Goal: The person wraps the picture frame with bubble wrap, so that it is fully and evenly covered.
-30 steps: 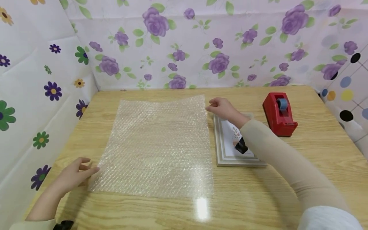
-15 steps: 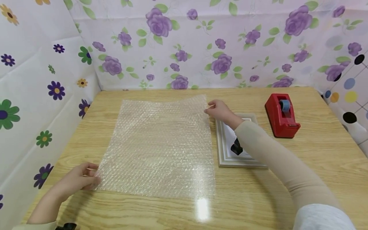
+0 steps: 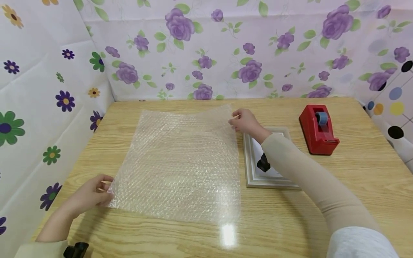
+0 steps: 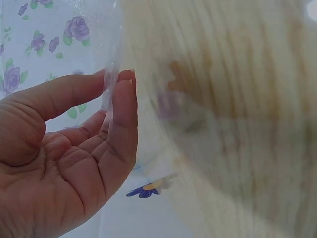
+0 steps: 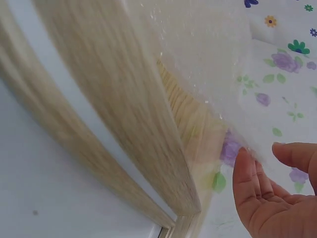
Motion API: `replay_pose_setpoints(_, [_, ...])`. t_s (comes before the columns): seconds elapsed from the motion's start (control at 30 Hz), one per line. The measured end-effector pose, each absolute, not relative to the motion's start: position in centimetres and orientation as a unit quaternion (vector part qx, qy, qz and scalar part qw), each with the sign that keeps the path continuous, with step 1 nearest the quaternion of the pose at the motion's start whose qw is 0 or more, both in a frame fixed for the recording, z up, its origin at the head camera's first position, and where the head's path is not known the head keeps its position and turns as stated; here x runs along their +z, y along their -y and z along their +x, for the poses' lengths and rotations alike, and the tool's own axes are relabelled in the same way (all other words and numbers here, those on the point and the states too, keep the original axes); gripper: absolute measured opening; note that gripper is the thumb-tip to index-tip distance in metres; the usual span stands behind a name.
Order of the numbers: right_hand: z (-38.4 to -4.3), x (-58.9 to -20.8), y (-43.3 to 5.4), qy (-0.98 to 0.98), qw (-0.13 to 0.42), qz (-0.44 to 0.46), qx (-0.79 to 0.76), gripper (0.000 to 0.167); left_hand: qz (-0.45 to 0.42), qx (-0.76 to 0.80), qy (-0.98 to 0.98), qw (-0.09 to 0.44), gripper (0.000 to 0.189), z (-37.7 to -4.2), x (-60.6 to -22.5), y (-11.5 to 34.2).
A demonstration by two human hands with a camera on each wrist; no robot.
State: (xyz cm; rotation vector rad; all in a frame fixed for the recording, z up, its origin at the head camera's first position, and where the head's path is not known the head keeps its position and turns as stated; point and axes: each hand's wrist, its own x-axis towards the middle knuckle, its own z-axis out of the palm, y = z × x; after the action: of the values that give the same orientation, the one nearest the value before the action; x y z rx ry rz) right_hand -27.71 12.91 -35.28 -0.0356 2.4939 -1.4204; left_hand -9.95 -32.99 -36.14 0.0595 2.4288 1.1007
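A clear sheet of bubble wrap (image 3: 180, 161) is spread over the wooden table. Its near left corner is pinched by my left hand (image 3: 91, 193), and in the left wrist view the film (image 4: 110, 82) runs between thumb and fingertips. My right hand (image 3: 246, 123) holds the sheet's far right edge, where the corner stands slightly raised; in the right wrist view the film (image 5: 208, 64) reaches in between the thumb and fingers. Below my right forearm lies a picture frame (image 3: 250, 168) with a pale wood border, partly covered by the sleeve.
A red tape dispenser (image 3: 317, 132) with a blue-cored roll stands at the right of the table (image 3: 180, 242). Flower-printed sheeting (image 3: 206, 46) rises behind the table and along its left side.
My left hand has moved right onto the wrap's near left corner, taken hold of it and drawn it up a little. The right hand has closed in on the far right edge.
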Motion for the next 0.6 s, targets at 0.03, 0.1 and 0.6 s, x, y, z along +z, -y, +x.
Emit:
replay_pose_setpoints(0.03, [-27.7,-35.3,-13.0,-0.860,0.133,-0.011,-0.493,0.040,0.025,0.396,-0.889,0.230,0.054,-10.1,-36.1,32.9])
replay_pose_setpoints(0.1, [-27.7,-35.3,-13.2,-0.857,0.129,-0.011,-0.498,0.036,0.033,0.386,-0.896,0.219,0.053,-10.3,-35.9,32.8])
replay_pose_setpoints(0.6, [-26.4,-35.5,-16.1,-0.861,0.143,-0.028,-0.487,0.018,0.048,0.349,-0.919,0.177,0.044,-12.9,-35.3,31.6])
